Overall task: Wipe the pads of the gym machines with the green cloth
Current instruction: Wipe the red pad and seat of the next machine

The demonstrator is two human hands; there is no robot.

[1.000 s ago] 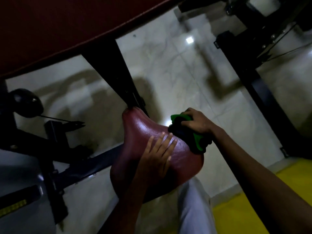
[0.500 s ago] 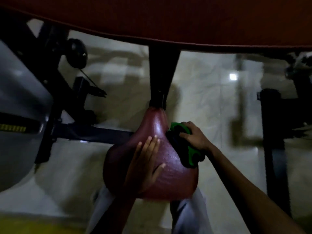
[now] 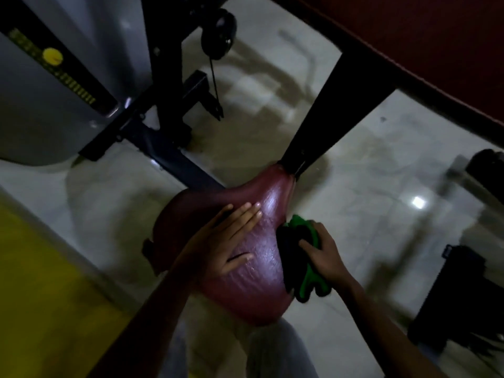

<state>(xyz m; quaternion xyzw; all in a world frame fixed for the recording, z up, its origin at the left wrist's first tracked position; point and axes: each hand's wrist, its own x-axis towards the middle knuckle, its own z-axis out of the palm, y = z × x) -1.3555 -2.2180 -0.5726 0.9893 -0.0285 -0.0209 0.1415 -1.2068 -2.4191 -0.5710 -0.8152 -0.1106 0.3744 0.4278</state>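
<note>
A gym: padded maroon seat point(image 3: 261, 268), grey weight-stack housing point(image 3: 54, 85), black machine frames point(image 3: 169, 148).

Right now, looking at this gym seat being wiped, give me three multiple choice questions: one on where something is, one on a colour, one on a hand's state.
1. Where is the green cloth?
A. at the seat pad's right edge
B. on the floor
C. on the grey housing

2. What colour is the seat pad?
A. blue
B. maroon
C. white

3. How is the left hand?
A. gripping the cloth
B. clenched in the air
C. flat on the pad, fingers straight

Answers:
1 A, the right hand presses the cloth against that edge.
2 B, the pad shows glossy reddish brown.
3 C, its palm and straight fingers rest on the pad's top.
</note>
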